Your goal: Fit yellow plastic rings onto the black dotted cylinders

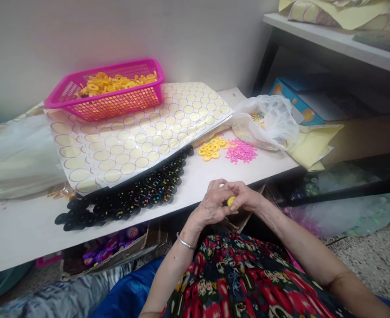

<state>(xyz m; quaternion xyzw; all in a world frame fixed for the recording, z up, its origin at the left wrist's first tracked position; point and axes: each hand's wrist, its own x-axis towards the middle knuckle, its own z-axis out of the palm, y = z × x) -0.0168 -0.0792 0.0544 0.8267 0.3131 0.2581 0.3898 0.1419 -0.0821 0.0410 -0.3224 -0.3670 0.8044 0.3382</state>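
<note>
My left hand and my right hand meet at the table's front edge, above my lap. Between their closed fingers is a small round yellow piece, pinched from both sides and partly hidden. A loose group of yellow rings lies on the white table beyond my hands. Beside it spreads a heap of tiny pink pieces. Left of my hands, several rows of small black cups stand close together, many with tiny coloured bits inside.
A pink basket of yellow rings sits on sheets of round stickers. At the right are a clear plastic bag, a blue box and a shelf. Under the table stands a cardboard box of purple items.
</note>
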